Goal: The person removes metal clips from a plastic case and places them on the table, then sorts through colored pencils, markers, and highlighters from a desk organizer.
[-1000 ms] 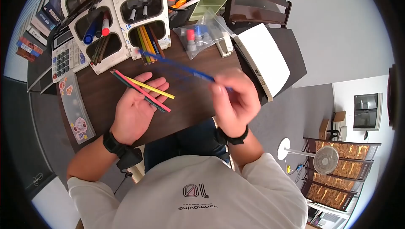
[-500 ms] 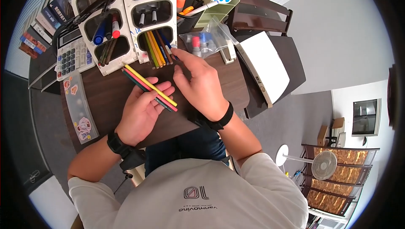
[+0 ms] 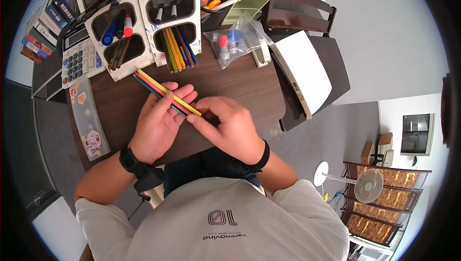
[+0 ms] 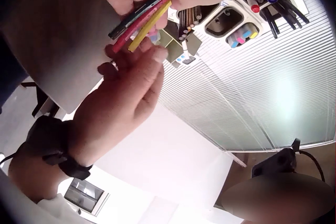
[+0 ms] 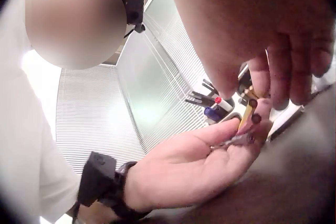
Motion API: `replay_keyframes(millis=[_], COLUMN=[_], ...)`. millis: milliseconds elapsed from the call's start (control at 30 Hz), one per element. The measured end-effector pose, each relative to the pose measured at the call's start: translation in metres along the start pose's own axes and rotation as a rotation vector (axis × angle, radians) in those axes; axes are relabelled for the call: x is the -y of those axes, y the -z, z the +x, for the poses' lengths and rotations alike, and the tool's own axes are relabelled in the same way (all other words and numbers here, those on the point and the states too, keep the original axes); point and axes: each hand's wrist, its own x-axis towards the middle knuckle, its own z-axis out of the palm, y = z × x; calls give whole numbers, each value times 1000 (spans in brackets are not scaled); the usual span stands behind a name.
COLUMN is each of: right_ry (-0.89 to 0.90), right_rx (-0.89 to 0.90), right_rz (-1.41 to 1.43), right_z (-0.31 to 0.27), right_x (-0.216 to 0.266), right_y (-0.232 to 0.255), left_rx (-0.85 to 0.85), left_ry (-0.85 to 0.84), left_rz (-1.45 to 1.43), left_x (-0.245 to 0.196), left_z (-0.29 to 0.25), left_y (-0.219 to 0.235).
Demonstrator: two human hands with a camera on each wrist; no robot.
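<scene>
Organizer (image 3: 173,21): plastic, smooth. Desktop (image 3: 216,80) beneath organizer: wood-grain, satin. Bag (image 3: 247,40) right of organizer: clear plastic, glossy. Pencils (image 3: 182,102) near organizer: smooth, coloured coating.

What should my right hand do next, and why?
I'd probably pinch the near end of the yellow pencil with the right hand: its fingertips are already beside that end, and yellow lies on the outer side of the pink and dark green pencils in the left hand, whose thumb lies across the bundle.

held pencils (image 3: 151,84): partly hidden | organizer (image 3: 150,21): top cut off | books (image 3: 63,7): titles too small
</scene>
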Motion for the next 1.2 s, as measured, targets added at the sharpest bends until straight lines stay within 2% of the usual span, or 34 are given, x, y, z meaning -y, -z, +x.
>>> replay_keyframes(millis=[67, 167, 233, 300, 367, 433, 500, 567, 633, 700, 767, 933, 1200], right_ry=[-30, 24, 89, 64, 186, 223, 274, 241, 165, 208, 187, 103, 103], right_rx=[12, -78, -240, -246, -241, -282, -396, -443, -412, -363, -324, -205, -120], right_rz=[2, -63, -21, 48, 349, 609, 739, 689, 364, 106, 9, -41, -3], right_z=[-7, -6, -3, -6, -7, -10, -3, 7, 19, 30, 39, 49, 59], right_x=[-5, -6, -3, -1, 4, 5, 2, -2, -11, -17, -12, -13, -20], right_y=[-4, -2, 4, 17, 32, 39, 39, 36, 31, 25, 16, 5, -3], left_rx=[6, 48, 24, -3, 111, 54, -2, -5, -9, -37, -25, -5, 6], left_ry=[16, 4, 31, 55, 64, 49, 31, 29, 27, 22, 17, 17, 12], left_rz=[10, 39, 18, -10, -139, -82, -25, 45, 26, 35, 29, 16, 45], left_x=[-1, 0, -2, -4, -4, -2, -1, -1, -1, -1, 0, 1, 1], left_z=[-1, 0, 1, 3, 3, 2, 1, 2, 2, 1, 1, 2, 2], left_y=[-4, -2, -1, 3, 8, 4, 3, 4, 3, 1, 3, 5, 3])
